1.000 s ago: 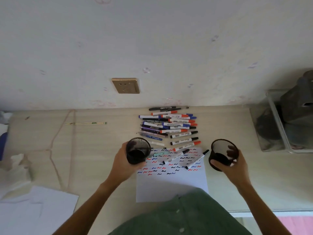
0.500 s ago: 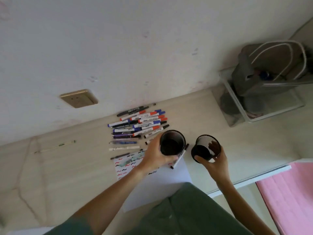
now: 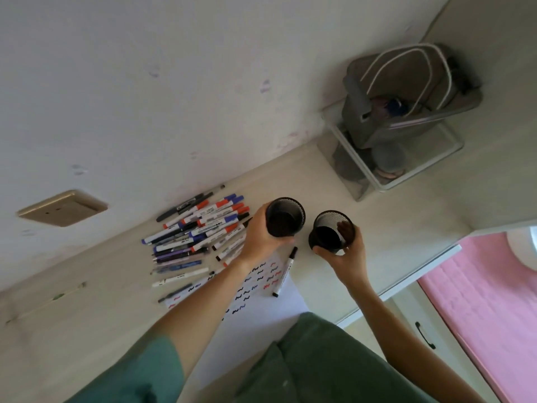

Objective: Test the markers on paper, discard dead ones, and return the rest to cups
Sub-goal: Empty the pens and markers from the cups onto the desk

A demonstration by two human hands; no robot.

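Black mesh cups (image 3: 285, 218), matt paper (image 3: 270, 303), pale woodgrain desk (image 3: 290, 178).

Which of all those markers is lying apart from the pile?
The black-capped white marker lying alone on the paper, just below the left hand; the other markers are bunched together nearer the wall.

Viewpoint: head-worn, above the desk (image 3: 87, 286)
Direction: forward and down, tilted, toward the wall (image 3: 174, 68)
Range: arm's length
Shared views: single view only

Both arms extended forward, each hand closed around a mesh cup.
Left hand (image 3: 258, 238) wraps its cup from the left side; right hand (image 3: 347, 254) cradles its cup from below, fingers inside the rim. Forearms bare.
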